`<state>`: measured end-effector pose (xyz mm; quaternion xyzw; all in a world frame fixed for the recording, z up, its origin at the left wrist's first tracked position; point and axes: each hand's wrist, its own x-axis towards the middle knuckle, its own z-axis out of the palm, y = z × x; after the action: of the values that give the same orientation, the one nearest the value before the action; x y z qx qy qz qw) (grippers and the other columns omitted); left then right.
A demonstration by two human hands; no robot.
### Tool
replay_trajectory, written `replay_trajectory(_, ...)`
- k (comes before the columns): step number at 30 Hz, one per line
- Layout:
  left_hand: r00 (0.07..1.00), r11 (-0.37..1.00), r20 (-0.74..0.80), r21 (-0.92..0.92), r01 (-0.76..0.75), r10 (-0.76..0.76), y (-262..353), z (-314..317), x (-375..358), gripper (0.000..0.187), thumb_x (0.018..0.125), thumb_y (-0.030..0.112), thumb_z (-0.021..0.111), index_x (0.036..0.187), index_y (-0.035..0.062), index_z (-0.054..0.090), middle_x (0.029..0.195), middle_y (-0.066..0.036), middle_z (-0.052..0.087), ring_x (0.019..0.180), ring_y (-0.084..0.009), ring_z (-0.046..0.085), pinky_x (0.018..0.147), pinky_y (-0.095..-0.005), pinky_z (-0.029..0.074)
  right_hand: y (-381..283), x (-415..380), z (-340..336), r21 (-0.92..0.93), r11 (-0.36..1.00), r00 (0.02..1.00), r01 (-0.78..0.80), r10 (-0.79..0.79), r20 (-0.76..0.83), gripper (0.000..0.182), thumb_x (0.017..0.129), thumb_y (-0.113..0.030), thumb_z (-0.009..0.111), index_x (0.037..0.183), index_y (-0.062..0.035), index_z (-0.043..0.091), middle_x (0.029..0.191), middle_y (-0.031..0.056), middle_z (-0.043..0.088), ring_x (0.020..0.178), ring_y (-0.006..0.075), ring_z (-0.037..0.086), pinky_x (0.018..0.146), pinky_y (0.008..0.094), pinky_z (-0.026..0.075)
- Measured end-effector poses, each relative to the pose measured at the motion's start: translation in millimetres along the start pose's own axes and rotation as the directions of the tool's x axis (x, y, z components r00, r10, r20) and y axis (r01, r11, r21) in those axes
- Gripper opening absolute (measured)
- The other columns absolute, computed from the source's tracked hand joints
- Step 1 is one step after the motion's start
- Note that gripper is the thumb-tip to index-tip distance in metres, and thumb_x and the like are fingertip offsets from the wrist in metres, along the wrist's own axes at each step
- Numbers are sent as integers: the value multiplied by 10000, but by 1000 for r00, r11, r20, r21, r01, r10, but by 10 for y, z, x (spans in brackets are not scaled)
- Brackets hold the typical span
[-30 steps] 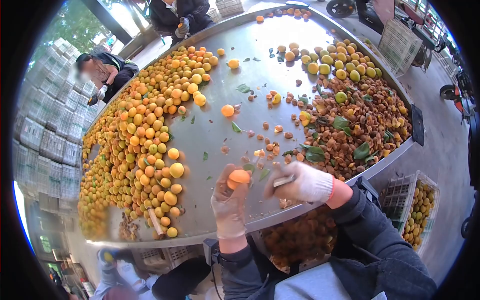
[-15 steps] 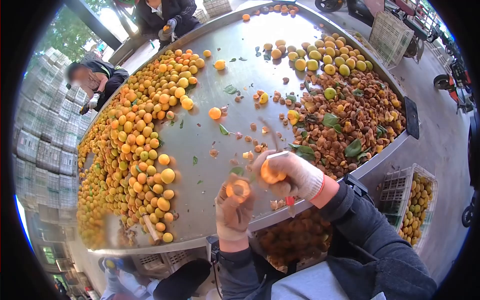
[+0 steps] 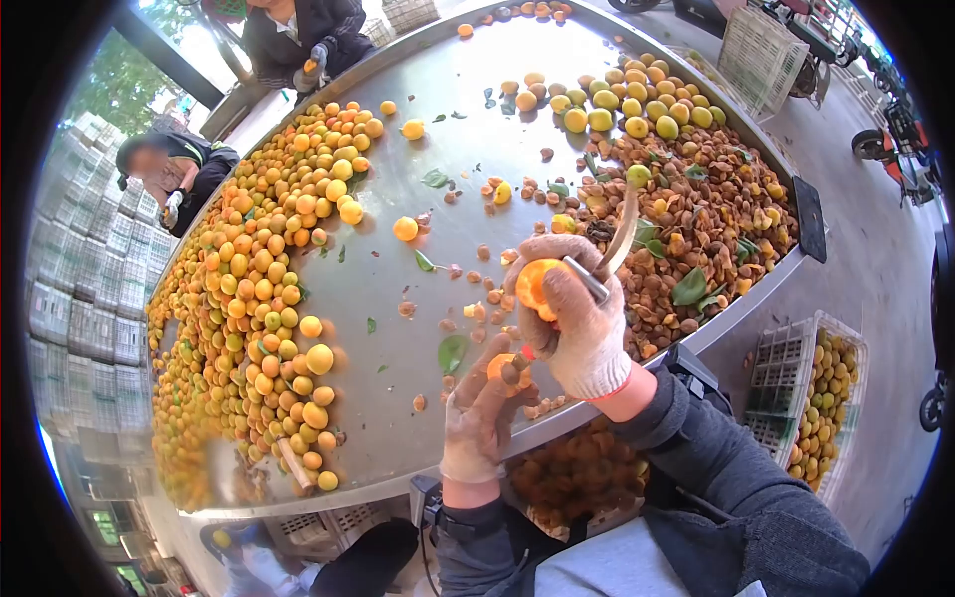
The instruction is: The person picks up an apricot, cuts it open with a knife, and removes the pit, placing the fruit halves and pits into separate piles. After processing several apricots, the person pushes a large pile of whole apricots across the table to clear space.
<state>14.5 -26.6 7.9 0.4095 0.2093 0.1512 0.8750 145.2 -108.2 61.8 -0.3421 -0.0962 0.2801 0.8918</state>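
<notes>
My left hand [image 3: 476, 423], in a pale work glove, is closed around a cut apricot half [image 3: 505, 370] near the table's front edge. A brown pit shows at the cut face, beside the red tip of a tool. My gloved right hand [image 3: 587, 333] grips that tool, whose metal part [image 3: 586, 280] lies across the fingers and whose pale curved strip [image 3: 626, 229] sticks up above them. Another bright orange apricot half [image 3: 537, 286] sits in the same hand, under the fingers. Both hands are close together over the steel table [image 3: 388, 269].
Whole apricots [image 3: 264, 289] are heaped along the left side. At right lies a pile of brown pits [image 3: 686, 229] with leaves, yellow-green fruit [image 3: 637, 104] behind it. A crate of apricots [image 3: 821, 398] stands on the floor at right. Two people [image 3: 298, 40] work at the far edge.
My right hand has turned, bringing the red tip up to the apricot half in my left hand. The left hand has shifted slightly right. The whole view has moved a little.
</notes>
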Motion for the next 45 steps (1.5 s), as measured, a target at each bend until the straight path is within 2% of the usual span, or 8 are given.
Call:
replay_trajectory(5,994,994,-72,63,90,-85,11,-11,35,474,927,175,587,1344,-15,466,1117,-110,618,865,-171,617,751,-303,515,145,102,-58,-317,941,993,119,-118,23,265,931,-278,580,1052,-44,562,824,83,594,462,48,426,390,174,293)
replay_trajectory(12,985,989,-161,-124,-78,58,-170,-175,186,483,900,190,633,1312,-1,469,1148,-126,592,865,-188,620,768,-318,534,275,305,-314,503,768,898,-396,439,36,301,945,-321,529,1065,-47,557,792,97,590,419,95,403,348,209,291)
replay_trajectory(15,950,981,-250,-15,-195,185,-126,-284,215,482,913,263,619,1297,14,469,1147,-135,592,910,-206,629,818,-332,544,162,300,-238,-33,928,928,-370,368,-57,285,904,-307,587,1033,-53,593,762,72,591,473,112,481,402,223,366)
replay_trajectory(18,971,964,-208,-214,-160,115,-30,-379,196,477,920,289,610,1290,22,471,1181,-120,572,969,-214,615,866,-338,534,181,227,-188,-954,75,951,290,-136,279,250,798,-198,726,972,-39,642,775,24,606,681,100,573,644,251,486)
replay_trajectory(22,992,911,-108,-413,8,-58,1,-271,174,423,911,290,622,1224,22,526,1184,-109,580,1010,-237,604,912,-349,510,215,84,-33,-748,663,937,-31,280,209,323,761,-169,733,1046,-41,650,809,85,623,685,171,589,684,275,498)
replay_trajectory(37,984,929,-107,-357,98,-145,-19,-429,106,453,890,267,603,1257,17,510,1154,-137,593,1047,-272,610,911,-439,524,208,1,-147,-854,-62,774,516,461,434,223,776,-114,629,992,-140,680,916,74,595,813,288,646,684,394,511)
replay_trajectory(44,992,996,-128,93,-9,21,-76,-468,46,434,878,234,627,1244,19,536,1140,-149,603,1018,-256,617,845,-375,547,280,-22,-223,-794,82,750,602,284,598,176,805,-92,640,977,-86,677,890,65,645,736,242,659,662,339,522)
replay_trajectory(45,986,996,-145,-37,76,-81,84,-354,-12,420,861,193,650,1226,11,553,1140,-144,608,1030,-236,611,839,-354,543,235,-20,-205,-853,440,836,281,324,443,164,817,-104,654,974,-60,674,877,55,662,713,197,640,650,321,517)
